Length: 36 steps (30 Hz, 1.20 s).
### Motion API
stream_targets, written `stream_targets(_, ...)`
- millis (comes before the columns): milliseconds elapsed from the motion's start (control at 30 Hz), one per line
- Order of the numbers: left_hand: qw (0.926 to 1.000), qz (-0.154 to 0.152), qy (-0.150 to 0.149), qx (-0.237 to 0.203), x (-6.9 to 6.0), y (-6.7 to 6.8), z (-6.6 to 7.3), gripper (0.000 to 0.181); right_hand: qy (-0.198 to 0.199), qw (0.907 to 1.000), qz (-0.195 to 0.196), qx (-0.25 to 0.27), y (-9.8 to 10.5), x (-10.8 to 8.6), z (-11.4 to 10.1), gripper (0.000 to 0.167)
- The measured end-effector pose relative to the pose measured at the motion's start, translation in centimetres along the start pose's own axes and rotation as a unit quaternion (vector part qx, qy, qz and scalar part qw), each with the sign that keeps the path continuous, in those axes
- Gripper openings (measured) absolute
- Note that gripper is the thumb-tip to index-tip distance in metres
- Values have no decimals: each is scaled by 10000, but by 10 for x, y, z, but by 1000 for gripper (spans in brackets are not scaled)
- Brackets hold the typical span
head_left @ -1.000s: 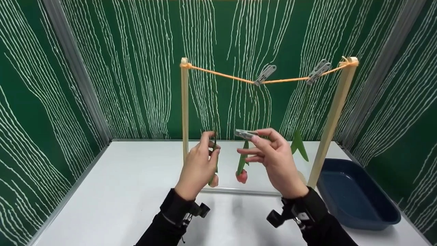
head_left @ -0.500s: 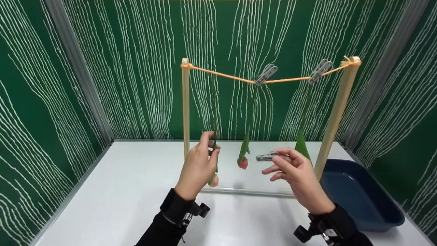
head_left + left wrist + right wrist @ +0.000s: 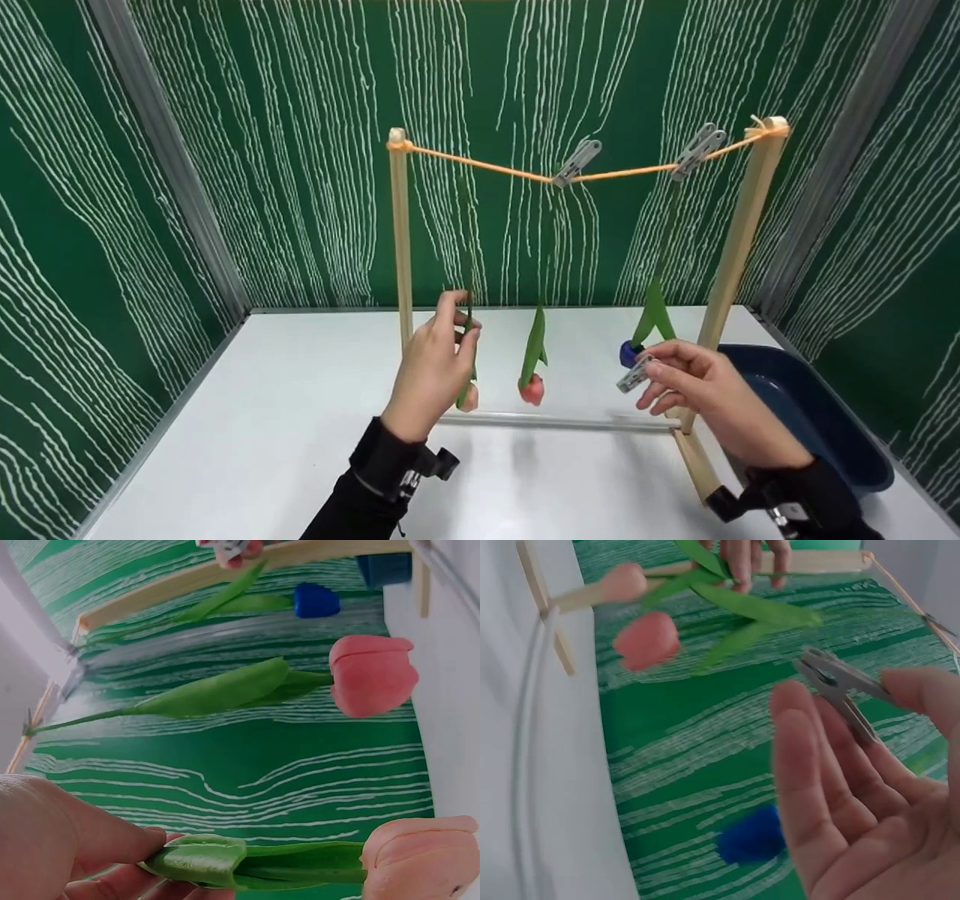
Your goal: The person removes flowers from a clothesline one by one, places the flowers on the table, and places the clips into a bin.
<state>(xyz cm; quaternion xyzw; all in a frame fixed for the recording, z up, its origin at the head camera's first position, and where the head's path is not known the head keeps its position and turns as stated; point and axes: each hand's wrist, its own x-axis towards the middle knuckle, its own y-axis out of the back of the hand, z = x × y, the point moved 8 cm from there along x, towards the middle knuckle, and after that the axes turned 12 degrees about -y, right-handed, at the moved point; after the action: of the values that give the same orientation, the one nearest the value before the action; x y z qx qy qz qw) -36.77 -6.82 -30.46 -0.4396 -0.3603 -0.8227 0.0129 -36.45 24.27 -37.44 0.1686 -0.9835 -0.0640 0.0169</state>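
My left hand (image 3: 433, 364) pinches the green stem of a peach artificial tulip (image 3: 421, 861), which points flower-down near the left post. In my right hand (image 3: 705, 394), a grey clothespin (image 3: 636, 374) is held between thumb and fingers, lying just in front of a blue tulip (image 3: 628, 354). That blue tulip hangs head-down from an orange string (image 3: 487, 165) by a clothespin (image 3: 699, 153). A pink tulip (image 3: 375, 676) hangs the same way from another clothespin (image 3: 577, 163) at mid-string. The upper stem of the peach tulip is hard to see against the dark backdrop.
A wooden left post (image 3: 401, 240) and right post (image 3: 742, 232) carry the string, joined low down by a clear rod (image 3: 555, 423). Behind my right forearm sits a dark blue basin (image 3: 847, 435). Green walls with white lines surround the white table (image 3: 285, 420).
My right hand has moved right and down with the clothespin, from near the pink tulip to the blue one. My left hand has stayed at the peach tulip's stem.
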Motion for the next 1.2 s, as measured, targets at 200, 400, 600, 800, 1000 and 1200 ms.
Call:
stream_targets(200, 10000, 53, 8, -26, -1, 2, 0, 44, -305, 9973, -322, -587, 13, -8, 2, 33)
stream_targets(400, 9999, 83, -130, -39, -1, 3, 3, 42, -321, 9927, -839, -801, 20, -12, 8, 30)
stream_targets(600, 9998, 119, -150, -64, -1, 4, 5, 42, -165, 9870, -1308, -918, 25, -17, 8, 29)
stream_targets(800, 9999, 72, -101, -79, -1, 4, 5, 42, -438, 9815, -1079, -1520, 39, -20, 10, 27)
stream_targets(1000, 9998, 33, -59, -167, -1, 2, 4, 42, -716, 9742, -676, -2029, 54, -24, 10, 30)
stream_targets(1200, 9998, 32, -106, -143, -1, 2, 4, 42, -833, 9717, -428, -2169, 68, -27, 9, 36)
